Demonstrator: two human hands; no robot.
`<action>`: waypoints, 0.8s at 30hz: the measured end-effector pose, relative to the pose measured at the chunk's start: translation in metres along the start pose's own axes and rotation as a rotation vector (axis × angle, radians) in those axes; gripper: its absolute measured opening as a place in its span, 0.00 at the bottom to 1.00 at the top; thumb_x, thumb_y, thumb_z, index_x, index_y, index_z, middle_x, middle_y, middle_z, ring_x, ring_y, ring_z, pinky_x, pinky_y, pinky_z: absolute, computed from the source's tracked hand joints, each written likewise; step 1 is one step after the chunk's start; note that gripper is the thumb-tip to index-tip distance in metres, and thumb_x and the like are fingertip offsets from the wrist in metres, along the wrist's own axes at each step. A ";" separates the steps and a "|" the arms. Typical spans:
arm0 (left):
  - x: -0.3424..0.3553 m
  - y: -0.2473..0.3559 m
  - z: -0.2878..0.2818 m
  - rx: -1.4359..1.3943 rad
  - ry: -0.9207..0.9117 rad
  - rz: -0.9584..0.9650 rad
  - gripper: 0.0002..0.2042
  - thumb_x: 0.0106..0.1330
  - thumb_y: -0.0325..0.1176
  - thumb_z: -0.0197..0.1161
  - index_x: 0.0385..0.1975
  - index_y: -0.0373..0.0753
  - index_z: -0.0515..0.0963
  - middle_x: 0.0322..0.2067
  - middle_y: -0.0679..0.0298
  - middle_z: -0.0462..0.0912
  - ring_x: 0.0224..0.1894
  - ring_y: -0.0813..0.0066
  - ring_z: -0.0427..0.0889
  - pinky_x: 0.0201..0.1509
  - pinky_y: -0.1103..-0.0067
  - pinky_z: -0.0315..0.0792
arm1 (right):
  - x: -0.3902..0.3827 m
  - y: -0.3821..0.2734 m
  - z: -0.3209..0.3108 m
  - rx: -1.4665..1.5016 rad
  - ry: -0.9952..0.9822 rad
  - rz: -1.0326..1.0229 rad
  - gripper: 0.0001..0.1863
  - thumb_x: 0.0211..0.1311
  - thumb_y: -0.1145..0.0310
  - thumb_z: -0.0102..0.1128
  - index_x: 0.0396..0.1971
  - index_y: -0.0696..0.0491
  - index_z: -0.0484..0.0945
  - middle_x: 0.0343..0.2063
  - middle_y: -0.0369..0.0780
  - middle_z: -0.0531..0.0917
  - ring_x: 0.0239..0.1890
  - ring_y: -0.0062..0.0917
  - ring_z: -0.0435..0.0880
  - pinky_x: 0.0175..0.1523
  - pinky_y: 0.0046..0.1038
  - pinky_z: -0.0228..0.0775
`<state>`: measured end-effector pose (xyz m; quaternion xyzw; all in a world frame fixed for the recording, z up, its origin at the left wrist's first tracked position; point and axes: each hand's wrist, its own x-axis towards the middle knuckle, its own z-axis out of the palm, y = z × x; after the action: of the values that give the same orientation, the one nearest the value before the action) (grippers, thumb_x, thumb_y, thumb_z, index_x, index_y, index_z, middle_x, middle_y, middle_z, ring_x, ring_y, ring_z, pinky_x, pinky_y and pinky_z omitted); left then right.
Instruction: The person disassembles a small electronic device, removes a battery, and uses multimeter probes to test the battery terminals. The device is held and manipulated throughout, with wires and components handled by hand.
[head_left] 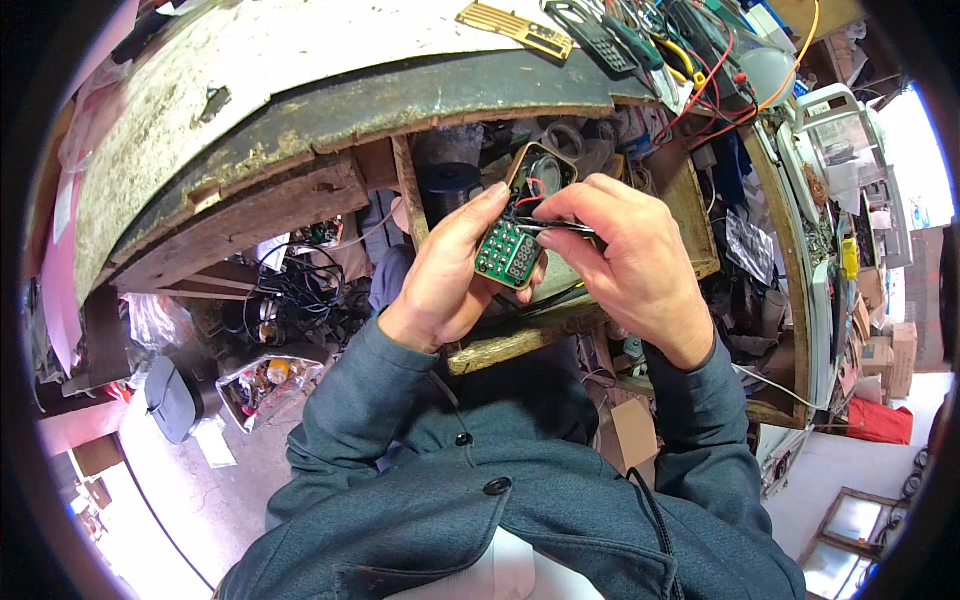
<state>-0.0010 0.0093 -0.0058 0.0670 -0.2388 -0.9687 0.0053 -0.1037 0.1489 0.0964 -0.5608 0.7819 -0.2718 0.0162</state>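
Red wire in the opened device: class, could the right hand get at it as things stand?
Probably yes: the right hand, pinching what looks like tweezers, is close beside the red wire, with nothing visible between; the left hand holds the green circuit board.

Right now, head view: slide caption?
Left hand holds a green circuit board; right hand pinches a slender tool near its edge, over an open wooden drawer.

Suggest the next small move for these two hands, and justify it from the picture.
I would probably have the right hand ease the slim tool slowly away from the red wire while the left hand braces the green circuit board: the wire loops close to the tool, so a slip could snag it.
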 end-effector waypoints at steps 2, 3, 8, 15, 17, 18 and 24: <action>0.000 0.000 0.000 0.029 -0.005 0.020 0.21 0.80 0.49 0.43 0.53 0.39 0.76 0.37 0.60 0.84 0.32 0.66 0.84 0.29 0.75 0.79 | 0.000 -0.001 0.001 -0.013 -0.013 0.022 0.06 0.58 0.72 0.67 0.35 0.54 0.81 0.27 0.44 0.80 0.31 0.42 0.82 0.35 0.38 0.73; 0.000 0.000 0.000 0.029 -0.005 0.023 0.21 0.80 0.49 0.43 0.53 0.39 0.76 0.37 0.61 0.84 0.32 0.67 0.84 0.28 0.75 0.79 | 0.001 -0.001 0.001 -0.019 -0.021 0.032 0.06 0.58 0.71 0.67 0.35 0.54 0.81 0.27 0.44 0.79 0.31 0.42 0.82 0.35 0.38 0.73; -0.002 0.001 0.004 0.015 0.006 0.042 0.20 0.81 0.48 0.43 0.53 0.40 0.76 0.37 0.62 0.85 0.33 0.69 0.85 0.28 0.75 0.79 | 0.000 0.000 0.011 -0.004 0.051 0.018 0.05 0.60 0.71 0.67 0.33 0.54 0.81 0.27 0.43 0.79 0.30 0.41 0.81 0.34 0.38 0.73; -0.003 0.001 0.007 0.064 0.008 0.054 0.19 0.80 0.47 0.46 0.56 0.39 0.74 0.36 0.64 0.81 0.31 0.73 0.83 0.26 0.78 0.77 | -0.005 -0.001 0.026 -0.014 0.179 -0.002 0.05 0.59 0.72 0.67 0.30 0.55 0.79 0.26 0.43 0.78 0.28 0.41 0.81 0.33 0.37 0.73; -0.003 0.002 0.009 0.060 -0.006 0.055 0.19 0.80 0.47 0.46 0.56 0.38 0.74 0.36 0.63 0.81 0.31 0.73 0.83 0.25 0.78 0.77 | -0.009 -0.003 0.028 0.019 0.195 0.048 0.05 0.59 0.73 0.67 0.30 0.55 0.78 0.25 0.43 0.78 0.29 0.41 0.81 0.33 0.37 0.73; -0.004 0.002 0.009 0.063 0.000 0.050 0.20 0.80 0.47 0.46 0.56 0.38 0.74 0.36 0.63 0.81 0.31 0.73 0.83 0.25 0.78 0.77 | -0.010 -0.004 0.029 0.036 0.202 0.073 0.05 0.59 0.73 0.67 0.30 0.55 0.78 0.25 0.43 0.78 0.29 0.40 0.81 0.33 0.37 0.73; -0.005 0.002 0.007 0.086 -0.012 0.032 0.20 0.81 0.46 0.47 0.56 0.36 0.73 0.36 0.62 0.81 0.30 0.73 0.83 0.25 0.79 0.77 | -0.010 0.001 0.022 0.106 0.157 0.045 0.04 0.58 0.74 0.67 0.30 0.56 0.80 0.26 0.44 0.80 0.29 0.40 0.82 0.34 0.36 0.73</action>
<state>0.0025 0.0108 0.0024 0.0576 -0.2813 -0.9578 0.0162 -0.0932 0.1490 0.0744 -0.5183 0.7778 -0.3553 -0.0096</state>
